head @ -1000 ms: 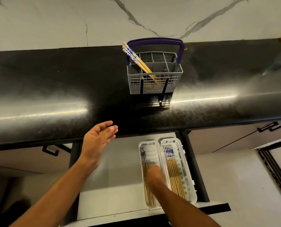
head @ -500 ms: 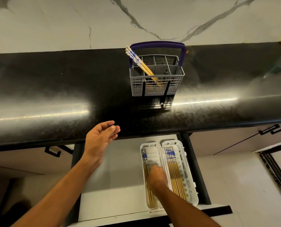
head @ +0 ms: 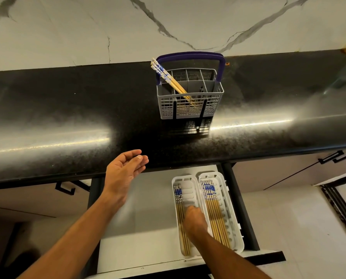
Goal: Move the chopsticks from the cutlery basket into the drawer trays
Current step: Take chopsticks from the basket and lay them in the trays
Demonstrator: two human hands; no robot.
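Head view. My right hand (head: 194, 217) is down in the left tray (head: 186, 190) of the open drawer (head: 148, 218), at about 5 o'clock in the picture. A second ago it lay in much the same spot, and it has barely moved since; it looks to be settling chopsticks against the ones already lying there. Its fingers face away from me, so I cannot tell whether they pinch anything or lie flat. My left hand (head: 123, 170) hovers at the counter (head: 67, 117) edge near 8 o'clock, palm up, fingers loosely spread, holding nothing, just as it was a second ago.

I take that to mean one more load is about down and the next trip to the basket (head: 190, 97) is due.

The tray chopsticks (head: 180, 210) lie flat, long axis running 12 to 6, blue patterned ends at 12, plain tips toward me. The right tray (head: 231, 228), just beside the left one, holds a fuller row (head: 215, 210) laid the same way.

A few chopsticks (head: 169, 78) are left in the basket, which stands on the counter at about 1 o'clock. They lean, tips down in a front compartment, blue ends up and out toward 10 o'clock by the purple handle (head: 189, 55).
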